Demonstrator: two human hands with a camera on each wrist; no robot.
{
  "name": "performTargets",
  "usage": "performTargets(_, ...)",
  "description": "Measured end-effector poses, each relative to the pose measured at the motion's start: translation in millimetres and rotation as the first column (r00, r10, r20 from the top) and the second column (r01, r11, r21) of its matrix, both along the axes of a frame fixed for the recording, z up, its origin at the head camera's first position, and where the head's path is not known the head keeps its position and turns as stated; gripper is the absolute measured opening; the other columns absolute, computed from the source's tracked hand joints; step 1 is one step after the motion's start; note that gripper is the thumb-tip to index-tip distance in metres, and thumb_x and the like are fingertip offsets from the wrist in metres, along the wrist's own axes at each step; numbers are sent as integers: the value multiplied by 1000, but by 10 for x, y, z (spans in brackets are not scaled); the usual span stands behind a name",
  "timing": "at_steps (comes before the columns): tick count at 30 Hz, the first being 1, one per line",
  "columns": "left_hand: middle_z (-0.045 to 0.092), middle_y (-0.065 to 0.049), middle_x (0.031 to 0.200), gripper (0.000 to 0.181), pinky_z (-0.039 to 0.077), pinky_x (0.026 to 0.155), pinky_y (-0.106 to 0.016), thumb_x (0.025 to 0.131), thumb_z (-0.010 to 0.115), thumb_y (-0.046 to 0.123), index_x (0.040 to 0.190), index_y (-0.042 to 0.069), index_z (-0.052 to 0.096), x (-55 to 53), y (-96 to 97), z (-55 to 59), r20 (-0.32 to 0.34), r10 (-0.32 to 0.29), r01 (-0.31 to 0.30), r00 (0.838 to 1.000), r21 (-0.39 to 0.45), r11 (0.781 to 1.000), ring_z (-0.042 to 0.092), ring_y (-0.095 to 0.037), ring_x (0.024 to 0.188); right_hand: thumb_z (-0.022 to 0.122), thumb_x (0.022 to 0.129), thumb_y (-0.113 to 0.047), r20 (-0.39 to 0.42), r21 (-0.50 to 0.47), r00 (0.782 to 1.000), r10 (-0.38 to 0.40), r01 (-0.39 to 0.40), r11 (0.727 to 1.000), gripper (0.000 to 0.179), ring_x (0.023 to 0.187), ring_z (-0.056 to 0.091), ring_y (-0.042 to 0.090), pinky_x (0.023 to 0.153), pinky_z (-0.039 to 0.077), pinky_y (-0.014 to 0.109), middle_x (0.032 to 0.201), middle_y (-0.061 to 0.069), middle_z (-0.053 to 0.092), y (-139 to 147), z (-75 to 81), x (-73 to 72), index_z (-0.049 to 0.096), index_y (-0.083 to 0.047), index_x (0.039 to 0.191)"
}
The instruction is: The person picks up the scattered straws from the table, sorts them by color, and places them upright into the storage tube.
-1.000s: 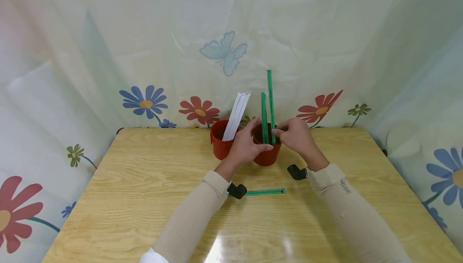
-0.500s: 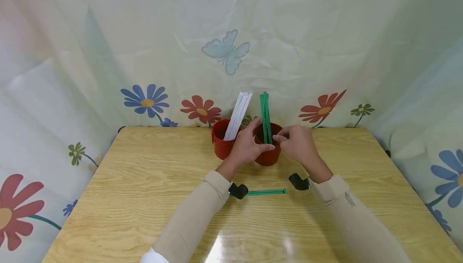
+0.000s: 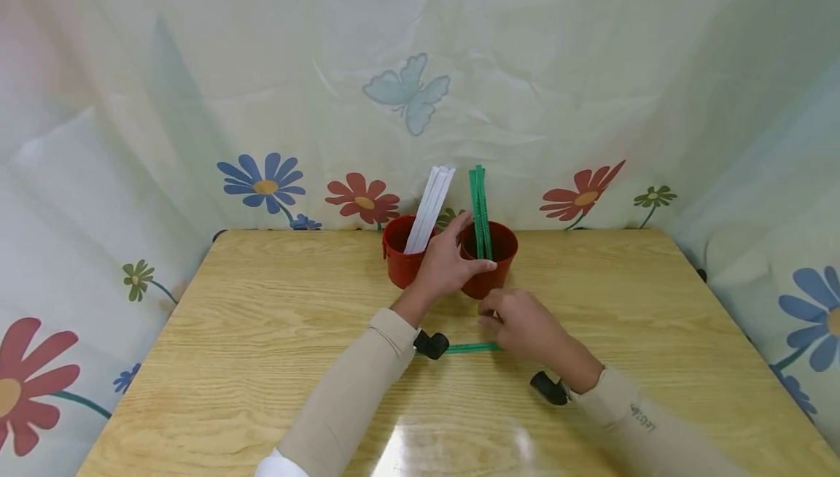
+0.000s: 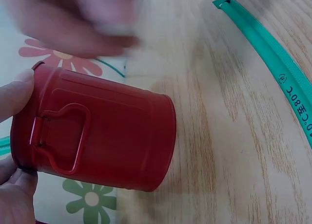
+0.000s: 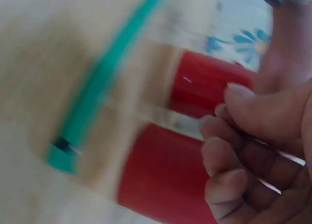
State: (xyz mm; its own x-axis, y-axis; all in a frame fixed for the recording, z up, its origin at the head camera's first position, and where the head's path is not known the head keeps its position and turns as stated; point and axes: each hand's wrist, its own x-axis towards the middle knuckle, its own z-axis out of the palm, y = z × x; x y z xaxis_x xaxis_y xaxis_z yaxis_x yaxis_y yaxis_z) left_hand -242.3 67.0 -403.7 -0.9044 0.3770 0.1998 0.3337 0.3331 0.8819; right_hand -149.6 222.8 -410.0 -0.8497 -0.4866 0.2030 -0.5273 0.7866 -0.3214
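My left hand (image 3: 446, 265) grips the right-hand red bucket (image 3: 491, 278) by its rim, thumb at the front and fingers round the far side. Several green wrapped straws (image 3: 481, 207) stand upright in that bucket. My right hand (image 3: 528, 325) hovers in front of it, fingers loosely curled and holding nothing, close to the end of a green wrapped straw (image 3: 469, 348) lying on the table. Printed lettering shows on this straw (image 4: 280, 70) in the left wrist view. In the right wrist view, the bare fingertips (image 5: 222, 153) are beside the two buckets.
Left of the gripped bucket stands a second red bucket (image 3: 400, 269) with several white wrapped straws (image 3: 429, 211) leaning in it. The wooden table (image 3: 295, 331) ends against a flowered curtain (image 3: 558, 98) at the back. A black wrist camera (image 3: 431, 346) overlaps the lying straw.
My right hand lowered a green straw into the right-hand bucket and let it go, then moved down toward the straw on the table. The left hand stays on the bucket.
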Motion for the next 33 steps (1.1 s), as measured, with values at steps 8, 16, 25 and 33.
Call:
performTargets(8,44,1,155,91,43,113,-41,79,83,26,154,21,32,-14,0,12,14,-9,9,1000,4,1000,43,-20,144,76,77,4,107,109,981,161,-173,979,20,76,56,6,69,53,24,81,-7,63,-165,-281,106,70,-15,83)
performTargets(16,44,2,155,92,43,113,-41,78,84,28,154,22,31,-18,2,6,8,4,-4,1000,-15,1000,44,-19,143,70,79,10,176,267,956,233,-274,924,29,79,57,8,69,52,25,82,-6,61,-209,-302,211,63,-17,88)
performTargets(25,43,3,156,92,43,113,-42,79,83,27,154,24,31,-7,10,9,23,12,-12,1000,-26,1000,43,-20,144,79,76,4,152,381,945,289,-326,865,27,81,55,7,71,51,22,84,-6,58,-101,-284,387,64,-14,89)
performTargets(33,44,3,155,90,46,111,-42,80,83,25,154,25,31,-5,15,39,15,7,-6,1000,-35,999,44,-20,142,79,75,4,110,360,924,365,-380,852,29,81,52,5,72,50,20,84,-9,57,55,-206,526,65,-17,89)
